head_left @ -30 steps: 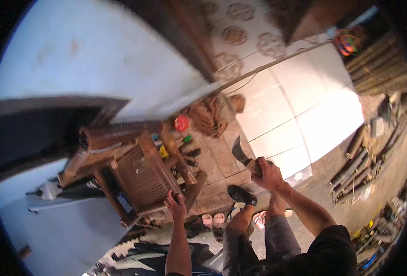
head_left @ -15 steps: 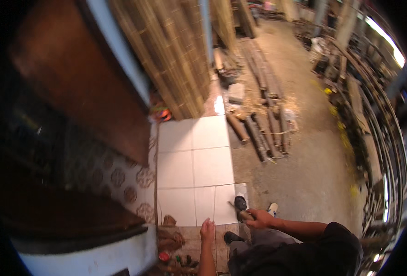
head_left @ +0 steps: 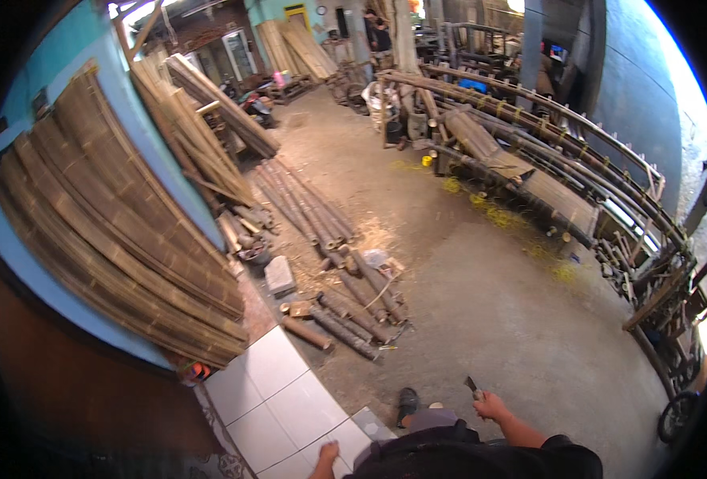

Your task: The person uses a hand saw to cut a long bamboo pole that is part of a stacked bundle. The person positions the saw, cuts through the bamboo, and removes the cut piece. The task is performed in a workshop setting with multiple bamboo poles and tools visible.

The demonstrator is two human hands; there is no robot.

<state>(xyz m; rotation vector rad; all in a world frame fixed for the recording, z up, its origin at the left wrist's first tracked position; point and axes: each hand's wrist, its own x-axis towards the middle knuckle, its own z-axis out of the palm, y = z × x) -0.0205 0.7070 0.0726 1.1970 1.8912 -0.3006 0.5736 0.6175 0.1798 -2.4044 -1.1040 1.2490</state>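
Observation:
My right hand (head_left: 491, 405), at the lower middle right, is closed round the handle of a short knife with a dark blade (head_left: 471, 384), which points up and away from me over the concrete floor. My left hand (head_left: 329, 452) hangs low above the white tiles, its fingers curled in and nothing visible in them. It touches nothing that I can see. Between the hands one dark shoe (head_left: 407, 405) shows on the floor.
Split bamboo panels (head_left: 122, 231) lean on the blue wall at left. Cut bamboo poles (head_left: 305, 203) and short logs (head_left: 345, 319) lie ahead, near a pale block (head_left: 280, 276). A bamboo rack (head_left: 529, 176) runs along the right. A wheel (head_left: 677, 417) stands at lower right. Another person (head_left: 377, 36) stands far back.
My view has swung up and to the right, bringing in the workshop ahead. The knife has moved from over the tile edge to over the concrete. My left hand's fingers are more curled.

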